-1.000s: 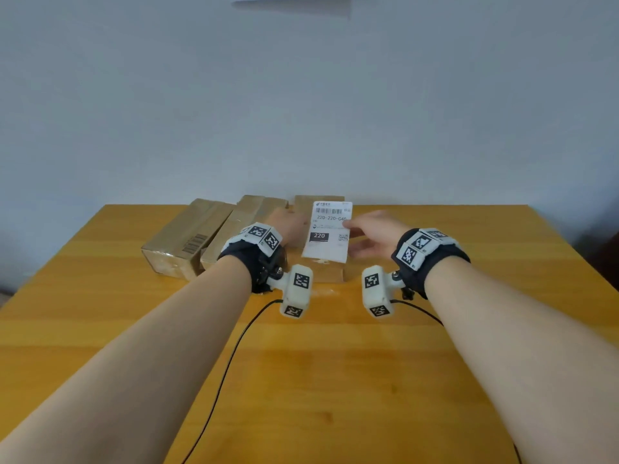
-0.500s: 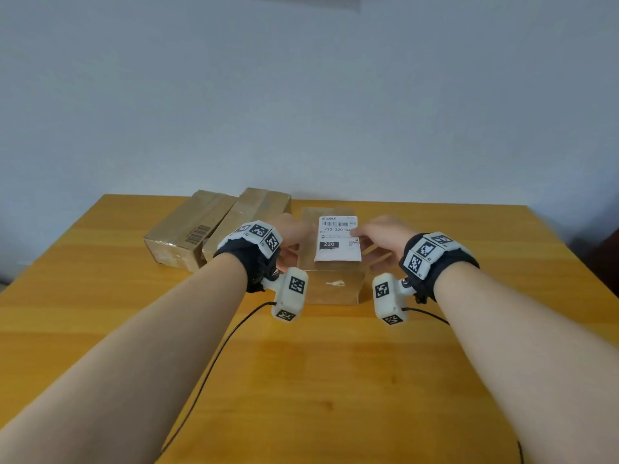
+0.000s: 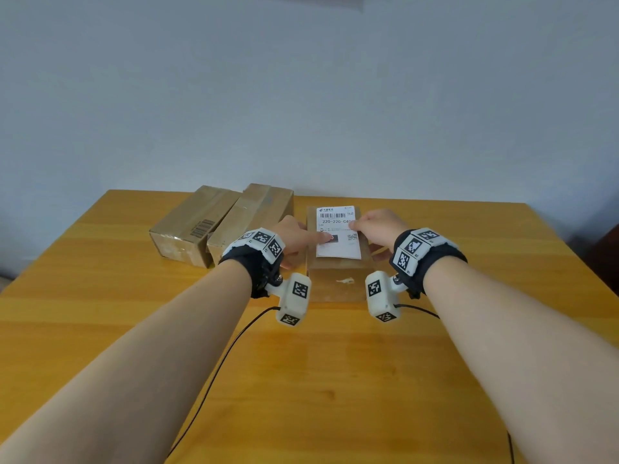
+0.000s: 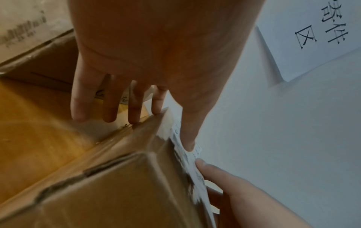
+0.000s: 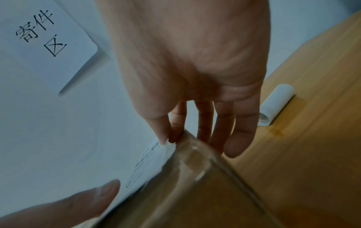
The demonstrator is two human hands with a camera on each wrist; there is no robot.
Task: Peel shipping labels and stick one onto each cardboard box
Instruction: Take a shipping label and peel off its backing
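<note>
One label (image 3: 338, 250) on box (image 3: 335, 283): left hand (image 3: 294, 237) presses, right hand (image 3: 380, 226) pinches; print blurred.

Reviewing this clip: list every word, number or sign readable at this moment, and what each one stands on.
"220-220-C40" on the shipping label atop the nearest box; the last character is partly hidden by the right hand.
"寄件区" on the white paper sign on the wall.
Label header, small print and barcode digits: too small to read.
Barcode on the far-left box: digits blurred.
</note>
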